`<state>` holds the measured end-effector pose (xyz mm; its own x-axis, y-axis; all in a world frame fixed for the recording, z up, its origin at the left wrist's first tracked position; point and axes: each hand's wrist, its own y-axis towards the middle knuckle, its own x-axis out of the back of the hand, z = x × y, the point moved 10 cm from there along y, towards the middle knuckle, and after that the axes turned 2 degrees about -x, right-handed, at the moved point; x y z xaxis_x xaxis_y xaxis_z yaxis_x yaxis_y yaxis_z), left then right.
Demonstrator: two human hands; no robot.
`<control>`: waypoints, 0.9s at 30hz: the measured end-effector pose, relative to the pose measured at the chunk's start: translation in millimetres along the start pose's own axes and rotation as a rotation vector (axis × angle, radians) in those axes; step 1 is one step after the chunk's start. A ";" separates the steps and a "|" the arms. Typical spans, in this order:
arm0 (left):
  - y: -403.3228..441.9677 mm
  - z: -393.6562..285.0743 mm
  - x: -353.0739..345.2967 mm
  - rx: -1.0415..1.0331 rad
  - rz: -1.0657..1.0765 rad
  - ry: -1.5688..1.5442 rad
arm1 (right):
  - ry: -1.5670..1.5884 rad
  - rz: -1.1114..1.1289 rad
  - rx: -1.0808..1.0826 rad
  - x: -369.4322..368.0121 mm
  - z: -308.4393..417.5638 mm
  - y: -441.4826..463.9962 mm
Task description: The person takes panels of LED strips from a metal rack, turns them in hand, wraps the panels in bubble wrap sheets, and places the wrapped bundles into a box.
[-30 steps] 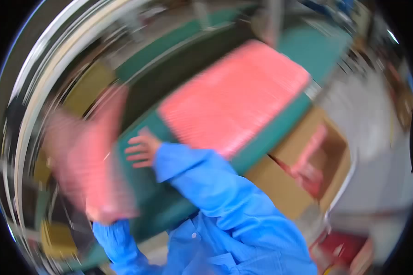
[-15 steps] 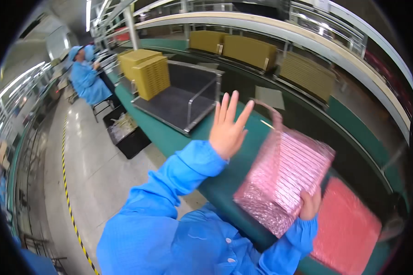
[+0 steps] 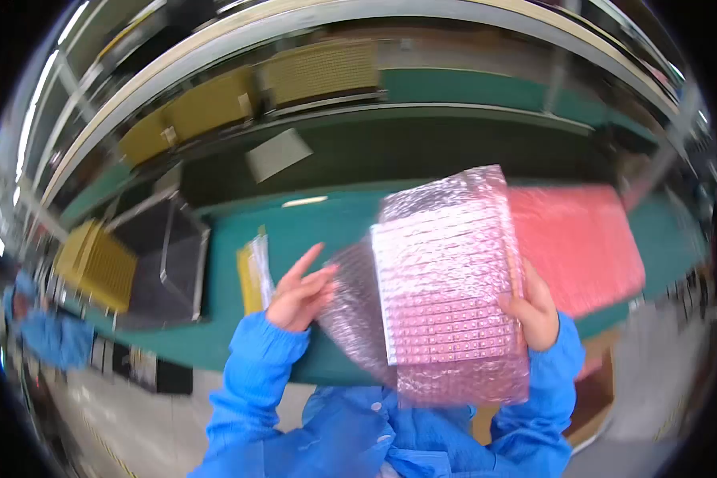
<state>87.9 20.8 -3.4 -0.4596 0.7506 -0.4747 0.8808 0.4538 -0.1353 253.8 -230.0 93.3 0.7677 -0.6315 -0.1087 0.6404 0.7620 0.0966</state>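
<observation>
Head view, wrapped package (image 3: pixel 454 295), long axis away, right hand (image 3: pixel 535 312) clasping, left hand (image 3: pixel 297 296) splayed

Bright blue long-sleeved work coat (image 3: pixel 338 434) with pale round buttons (image 3: pixel 376 406).

The right hand (image 3: pixel 534 312) is gripping the right edge of pink bubble wrap (image 3: pixel 464 386) around a gridded panel (image 3: pixel 438 279), over the green tabletop's (image 3: pixel 323 358) front edge. The left hand (image 3: pixel 299 296) is opening beside the wrap's left flap. A pink packet (image 3: pixel 581 247) is lying toward the tabletop's right end, yellow trays (image 3: pixel 99 267) toward its left.
</observation>
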 end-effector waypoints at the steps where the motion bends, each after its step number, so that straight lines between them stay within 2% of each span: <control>1: 0.5 -2.4 -1.8 -0.049 -0.019 -0.042 | -0.006 0.051 -0.033 11.0 -0.7 -1.5; 2: 1.8 0.1 -18.5 -0.021 0.030 -0.040 | -0.015 -0.004 -0.029 32.1 5.7 -2.4; 4: -11.1 -36.6 -49.6 -0.327 0.074 0.053 | 0.129 -0.034 -0.073 68.9 15.8 -0.6; 5: -11.9 -37.9 -63.3 -0.309 0.088 0.034 | 0.004 -0.099 -0.071 100.7 23.8 2.1; 6: -16.3 -56.1 -84.1 -0.475 0.106 0.161 | -0.122 -0.154 -0.071 133.4 32.7 5.4; 7: -22.8 -71.3 -105.9 -0.647 0.115 0.289 | -0.028 -0.127 -0.018 149.8 45.7 13.4; 8: -20.5 -71.2 -122.1 -0.641 0.112 0.269 | 0.066 -0.095 0.038 165.0 57.9 21.7; 10: -19.7 -69.5 -170.2 -0.746 0.156 0.493 | 0.075 -0.075 0.041 212.6 63.5 38.8; 14: 37.1 49.3 -195.8 -0.279 0.297 0.171 | 0.049 0.002 0.014 268.3 56.6 52.5; 17: 42.5 101.9 -207.9 -0.161 0.327 0.217 | -0.007 0.010 -0.053 314.6 22.9 59.0; 19: 41.5 119.3 -216.8 -0.123 0.338 0.279 | -0.177 -0.064 -0.134 343.3 -0.3 61.2; 20: 42.2 127.7 -219.3 -0.083 0.355 0.345 | -0.159 -0.091 -0.157 355.0 -10.6 60.0; 23: 42.1 123.9 -223.9 -0.049 0.356 0.492 | -0.113 -0.096 -0.220 369.5 -30.3 57.3; 27: 49.6 130.8 -224.2 -0.065 0.360 0.455 | -0.208 -0.158 -0.256 390.2 -48.0 54.4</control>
<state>249.6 -187.8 -17.3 -0.1482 0.9873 -0.0577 0.9884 0.1498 0.0261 587.1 -428.0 8.7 0.6646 -0.7401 0.1034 0.7455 0.6472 -0.1593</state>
